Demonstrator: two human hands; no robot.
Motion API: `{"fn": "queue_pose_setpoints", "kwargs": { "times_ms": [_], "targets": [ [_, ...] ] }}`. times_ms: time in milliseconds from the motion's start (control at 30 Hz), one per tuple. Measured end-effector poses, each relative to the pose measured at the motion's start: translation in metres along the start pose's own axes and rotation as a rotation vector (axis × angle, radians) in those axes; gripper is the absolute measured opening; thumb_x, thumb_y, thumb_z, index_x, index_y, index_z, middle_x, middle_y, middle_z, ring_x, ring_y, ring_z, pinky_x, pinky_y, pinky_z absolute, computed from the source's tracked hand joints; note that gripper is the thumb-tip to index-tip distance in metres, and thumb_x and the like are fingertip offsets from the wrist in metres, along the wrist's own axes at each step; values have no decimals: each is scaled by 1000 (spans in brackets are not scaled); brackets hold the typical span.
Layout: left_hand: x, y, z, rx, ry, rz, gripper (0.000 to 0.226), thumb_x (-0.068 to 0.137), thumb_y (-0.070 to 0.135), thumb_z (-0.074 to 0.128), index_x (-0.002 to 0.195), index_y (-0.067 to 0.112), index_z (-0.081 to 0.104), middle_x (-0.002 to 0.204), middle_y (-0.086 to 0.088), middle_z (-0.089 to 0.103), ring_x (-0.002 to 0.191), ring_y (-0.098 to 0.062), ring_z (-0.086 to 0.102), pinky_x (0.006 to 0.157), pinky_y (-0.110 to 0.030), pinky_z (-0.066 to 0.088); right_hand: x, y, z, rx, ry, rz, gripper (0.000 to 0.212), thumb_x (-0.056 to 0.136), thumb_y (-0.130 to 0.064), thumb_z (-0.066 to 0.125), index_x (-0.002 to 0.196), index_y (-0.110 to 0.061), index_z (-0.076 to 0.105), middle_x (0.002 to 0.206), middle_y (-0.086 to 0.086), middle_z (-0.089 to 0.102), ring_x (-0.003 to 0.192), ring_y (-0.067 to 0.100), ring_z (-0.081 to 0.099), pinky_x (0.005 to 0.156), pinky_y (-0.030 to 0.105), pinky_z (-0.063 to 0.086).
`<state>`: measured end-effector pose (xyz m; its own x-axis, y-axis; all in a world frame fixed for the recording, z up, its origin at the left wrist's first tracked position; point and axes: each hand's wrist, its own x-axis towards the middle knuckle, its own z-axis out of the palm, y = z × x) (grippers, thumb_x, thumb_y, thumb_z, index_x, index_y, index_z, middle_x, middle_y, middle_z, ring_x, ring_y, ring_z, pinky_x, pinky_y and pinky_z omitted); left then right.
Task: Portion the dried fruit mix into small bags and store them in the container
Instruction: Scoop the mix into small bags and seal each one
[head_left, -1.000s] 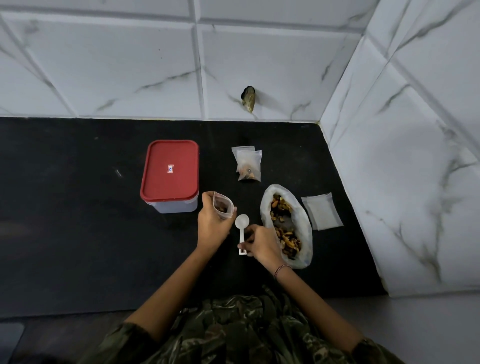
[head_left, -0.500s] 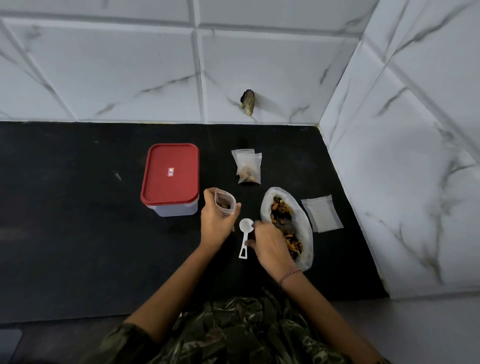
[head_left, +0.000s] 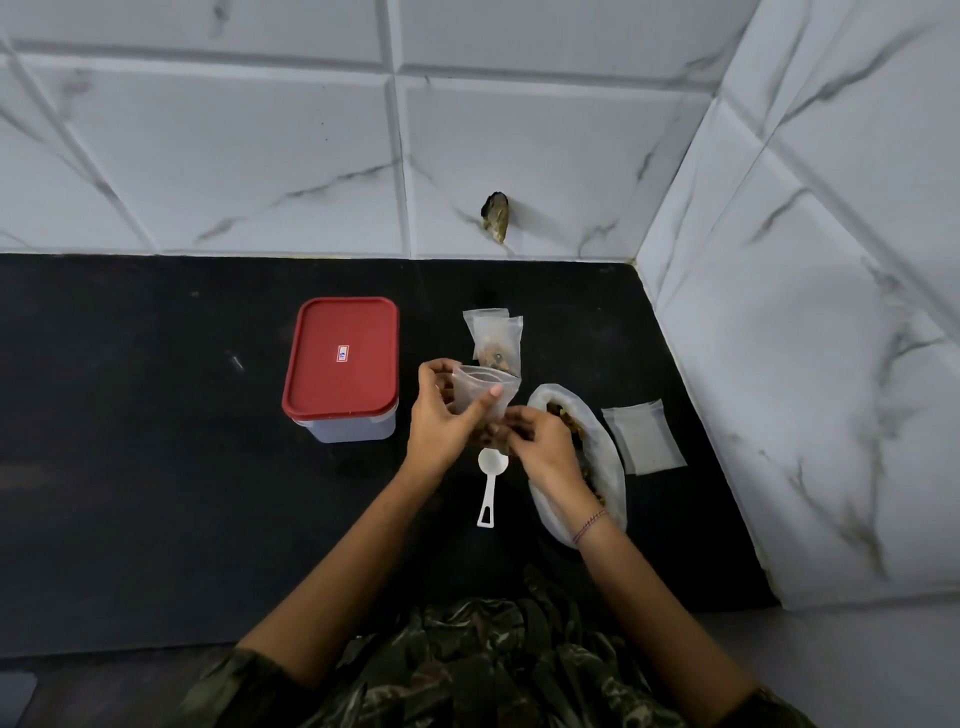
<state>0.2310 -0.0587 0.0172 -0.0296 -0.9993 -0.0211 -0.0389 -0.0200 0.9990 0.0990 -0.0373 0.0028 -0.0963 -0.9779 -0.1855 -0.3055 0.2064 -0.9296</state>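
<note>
The small bag (head_left: 483, 397), open-mouthed, is held just right of the container (head_left: 340, 366). The left hand (head_left: 441, 421) grips its side; the right hand (head_left: 540, 447) pinches its lower edge. The scoop (head_left: 491, 483) lies released, nearer the person. The fruit bag (head_left: 597, 457) lies further right of the container.
</note>
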Motion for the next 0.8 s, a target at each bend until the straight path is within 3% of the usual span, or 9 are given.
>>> {"fn": "queue_pose_setpoints", "kwargs": {
  "times_ms": [100, 133, 267, 367, 467, 633, 800],
  "targets": [
    [3, 0, -6, -47, -12, 57, 9, 92, 24, 58, 100, 20, 57, 98, 6, 63, 93, -3, 62, 82, -30, 51, 8, 1, -9, 23, -24, -2, 17, 87, -13, 65, 104, -10, 65, 96, 1, 68, 97, 17, 66, 89, 35, 53],
    [4, 0, -7, -41, -17, 72, 5, 95, 22, 55, 95, 20, 59, 96, 5, 64, 92, -5, 62, 83, -32, 51, 9, 1, -11, 31, -32, 0, 16, 88, -12, 64, 103, -11, 64, 96, 1, 67, 98, 18, 65, 89, 34, 53],
    [8, 0, -7, -1, 20, 112, 14, 96, 22, 53, 84, 21, 61, 86, 1, 65, 86, -10, 62, 79, -29, 52, 11, -5, -14, 77, -86, -4, 20, 91, -13, 60, 110, -12, 62, 103, 1, 68, 97, 11, 65, 79, 19, 53],
    [8, 2, -5, 33, 44, 143, 13, 95, 23, 54, 84, 23, 61, 87, 2, 66, 85, -6, 63, 74, -20, 52, 10, -11, -11, 151, -87, -47, 32, 89, -19, 63, 120, -17, 55, 110, -4, 64, 104, 6, 60, 88, 22, 51],
    [8, 4, -4, 28, 51, 148, 12, 95, 20, 54, 85, 22, 60, 88, 3, 66, 86, -6, 64, 75, -20, 53, 13, -22, -5, 217, -18, -54, 37, 86, -27, 66, 119, -16, 54, 111, -2, 62, 105, 10, 59, 90, 26, 50],
    [9, 8, -5, 18, 87, 183, 12, 95, 20, 53, 85, 24, 59, 86, 4, 64, 83, -3, 64, 74, -22, 54, 20, -32, 0, 236, 86, -132, 9, 84, -28, 68, 91, -21, 68, 92, 2, 71, 92, 16, 67, 86, 36, 55],
    [13, 9, -7, -38, 89, 200, 5, 93, 16, 58, 93, 20, 61, 91, 2, 65, 87, -6, 64, 75, -23, 53, 20, -38, -1, 275, 99, -169, 2, 84, -26, 68, 84, -26, 66, 84, -2, 70, 87, 13, 67, 80, 31, 57]
  ]
}}
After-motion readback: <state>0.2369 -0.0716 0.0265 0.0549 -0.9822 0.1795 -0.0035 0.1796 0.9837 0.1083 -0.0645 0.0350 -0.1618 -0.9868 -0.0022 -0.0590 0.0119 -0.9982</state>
